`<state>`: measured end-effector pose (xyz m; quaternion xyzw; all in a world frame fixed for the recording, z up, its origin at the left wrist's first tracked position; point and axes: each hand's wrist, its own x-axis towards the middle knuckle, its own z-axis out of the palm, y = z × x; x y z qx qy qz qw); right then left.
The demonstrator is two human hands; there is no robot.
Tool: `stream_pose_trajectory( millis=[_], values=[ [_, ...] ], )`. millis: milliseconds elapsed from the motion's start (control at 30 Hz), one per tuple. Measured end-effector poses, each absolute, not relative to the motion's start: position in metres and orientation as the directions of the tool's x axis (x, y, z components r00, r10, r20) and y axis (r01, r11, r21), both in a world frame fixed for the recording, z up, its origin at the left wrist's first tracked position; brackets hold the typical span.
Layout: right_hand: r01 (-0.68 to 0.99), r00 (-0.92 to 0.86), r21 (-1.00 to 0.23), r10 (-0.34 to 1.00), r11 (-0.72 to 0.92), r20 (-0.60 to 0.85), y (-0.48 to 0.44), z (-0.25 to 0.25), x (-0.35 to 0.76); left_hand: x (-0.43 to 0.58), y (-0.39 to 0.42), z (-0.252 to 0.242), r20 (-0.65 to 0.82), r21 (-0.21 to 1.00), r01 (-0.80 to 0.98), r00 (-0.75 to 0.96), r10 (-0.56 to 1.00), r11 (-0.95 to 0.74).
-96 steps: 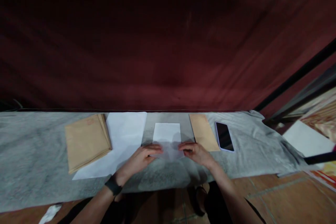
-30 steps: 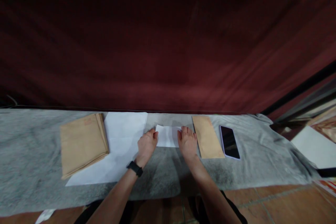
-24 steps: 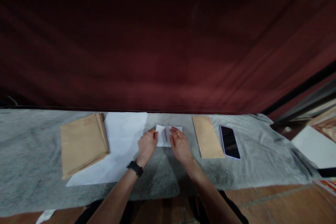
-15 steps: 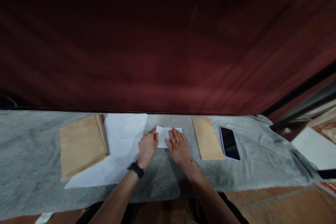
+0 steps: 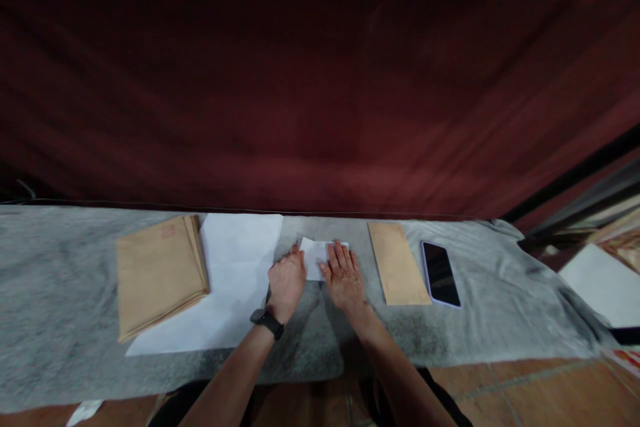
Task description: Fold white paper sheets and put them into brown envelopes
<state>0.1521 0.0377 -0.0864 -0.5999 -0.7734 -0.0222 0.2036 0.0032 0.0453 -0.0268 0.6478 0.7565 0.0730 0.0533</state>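
With fingers spread on the right hand and curled, uncertain if pinching, on the left hand, presses the white paper to the table. Folded smaller than seconds ago; probably being creased.

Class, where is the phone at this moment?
In the head view, the phone lies on the grey cloth right of the middle, beside the right edge of the narrow brown paper.
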Motion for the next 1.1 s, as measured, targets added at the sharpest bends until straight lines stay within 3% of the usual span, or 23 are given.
stream_pose_trajectory(
  millis=[200,400,833,1100],
  values=[
    [0.942,-0.183,-0.215,0.930,0.259,0.318,0.039,-0.074,0.155,0.003,0.046,-0.024,0.009,0.209,0.968,-0.146,0.989,0.141],
    [0.892,-0.310,-0.244,0.907,0.381,0.285,0.035,-0.067,0.148,0.002,0.049,-0.027,0.018,0.199,0.970,-0.148,0.989,0.141],
    [0.918,-0.233,-0.240,0.920,0.315,0.316,0.039,-0.080,0.152,0.004,0.050,-0.030,0.032,0.172,0.975,-0.145,0.989,0.137],
    [0.891,-0.303,-0.253,0.909,0.376,0.285,0.047,-0.074,0.159,0.006,0.049,-0.024,-0.011,0.146,0.980,-0.137,0.990,0.137]
  ],
)
